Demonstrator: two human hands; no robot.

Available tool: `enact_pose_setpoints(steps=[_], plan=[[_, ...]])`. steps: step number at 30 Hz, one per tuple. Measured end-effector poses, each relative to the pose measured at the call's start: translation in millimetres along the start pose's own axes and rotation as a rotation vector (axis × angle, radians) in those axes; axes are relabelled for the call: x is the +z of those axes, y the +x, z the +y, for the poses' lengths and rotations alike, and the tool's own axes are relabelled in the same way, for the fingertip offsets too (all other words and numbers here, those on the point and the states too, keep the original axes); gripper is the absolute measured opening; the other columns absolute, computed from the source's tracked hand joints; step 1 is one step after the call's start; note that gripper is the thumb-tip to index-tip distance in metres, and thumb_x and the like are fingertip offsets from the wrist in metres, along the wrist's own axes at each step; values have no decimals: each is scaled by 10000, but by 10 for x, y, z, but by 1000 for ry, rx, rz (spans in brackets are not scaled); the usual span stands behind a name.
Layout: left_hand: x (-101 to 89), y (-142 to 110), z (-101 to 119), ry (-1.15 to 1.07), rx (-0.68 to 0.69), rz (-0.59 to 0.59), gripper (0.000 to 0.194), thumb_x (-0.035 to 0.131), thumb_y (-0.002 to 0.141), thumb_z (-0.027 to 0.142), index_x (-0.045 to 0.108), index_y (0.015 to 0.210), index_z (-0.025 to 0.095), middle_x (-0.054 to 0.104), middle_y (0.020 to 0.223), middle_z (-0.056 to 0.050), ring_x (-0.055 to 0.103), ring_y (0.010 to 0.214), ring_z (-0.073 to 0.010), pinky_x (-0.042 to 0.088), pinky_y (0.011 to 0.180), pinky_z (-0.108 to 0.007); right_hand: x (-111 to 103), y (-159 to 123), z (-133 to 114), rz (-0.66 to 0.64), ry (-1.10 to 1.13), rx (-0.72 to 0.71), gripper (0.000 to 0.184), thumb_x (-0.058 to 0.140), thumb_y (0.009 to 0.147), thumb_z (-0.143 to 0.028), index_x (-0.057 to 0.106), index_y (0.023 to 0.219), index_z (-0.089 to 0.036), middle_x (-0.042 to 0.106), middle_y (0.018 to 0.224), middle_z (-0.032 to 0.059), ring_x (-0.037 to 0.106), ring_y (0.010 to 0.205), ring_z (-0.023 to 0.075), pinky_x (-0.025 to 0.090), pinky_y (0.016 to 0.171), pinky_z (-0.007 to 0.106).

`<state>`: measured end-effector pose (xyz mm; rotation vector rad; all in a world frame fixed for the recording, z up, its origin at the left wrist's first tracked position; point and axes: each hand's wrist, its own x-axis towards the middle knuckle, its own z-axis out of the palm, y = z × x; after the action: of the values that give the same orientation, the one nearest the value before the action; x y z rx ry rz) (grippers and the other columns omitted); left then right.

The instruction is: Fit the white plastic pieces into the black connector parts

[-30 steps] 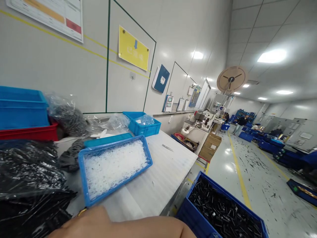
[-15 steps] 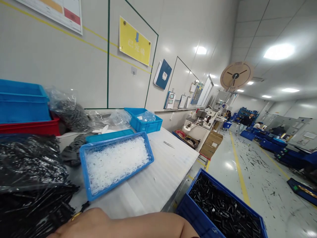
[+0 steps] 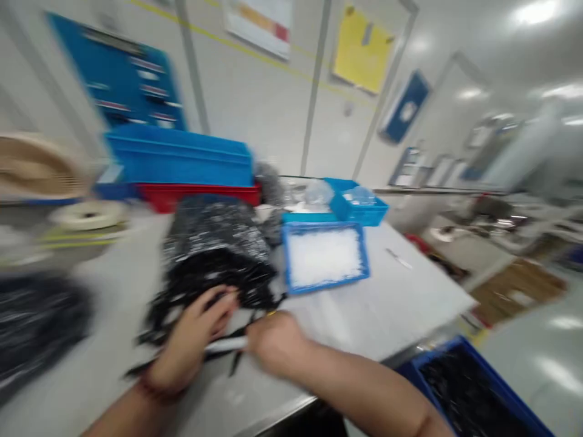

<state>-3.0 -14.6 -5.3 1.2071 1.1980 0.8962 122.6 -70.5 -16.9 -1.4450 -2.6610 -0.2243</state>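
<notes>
My left hand (image 3: pixel 195 334) is curled at the front of a pile of black plastic parts (image 3: pixel 159 315). Something small and dark shows between its thumb and fingers, blurred. To the right, my right hand (image 3: pixel 277 343), with a yellow band on a finger, is closed in a fist. A white stick-like thing (image 3: pixel 226 345) juts from this fist toward my left wrist; its kind is unclear. Behind both hands lies a shiny black plastic bag (image 3: pixel 218 224), its mouth toward me. Beyond my right hand sits a blue tray (image 3: pixel 288 261) of small white translucent pieces (image 3: pixel 325 258).
A blue bin (image 3: pixel 182 155) rests on a red one (image 3: pixel 200 193) at the back. A light-blue box (image 3: pixel 364 212) holds clear bags. Tweezers (image 3: pixel 399 259) lie on the right of the table. Below the edge stands a blue crate (image 3: pixel 514 388) of black parts. Another black bag (image 3: pixel 40 328) lies left.
The view has swung left and down toward the table. Both hands now show over the black parts; before, only one hand and forearm showed at the bottom edge.
</notes>
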Motion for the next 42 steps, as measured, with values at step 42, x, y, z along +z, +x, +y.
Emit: enact_pose_setpoints(steps=[42], plan=[[-258, -74, 110, 352, 577, -23, 130, 533, 773, 265, 567, 841, 159, 625, 786, -25, 561, 744, -160, 444, 702, -249, -91, -14, 323, 275, 398, 405, 359, 316, 864, -392, 472, 607, -195, 507, 514, -12, 474, 496, 118, 245, 482, 210]])
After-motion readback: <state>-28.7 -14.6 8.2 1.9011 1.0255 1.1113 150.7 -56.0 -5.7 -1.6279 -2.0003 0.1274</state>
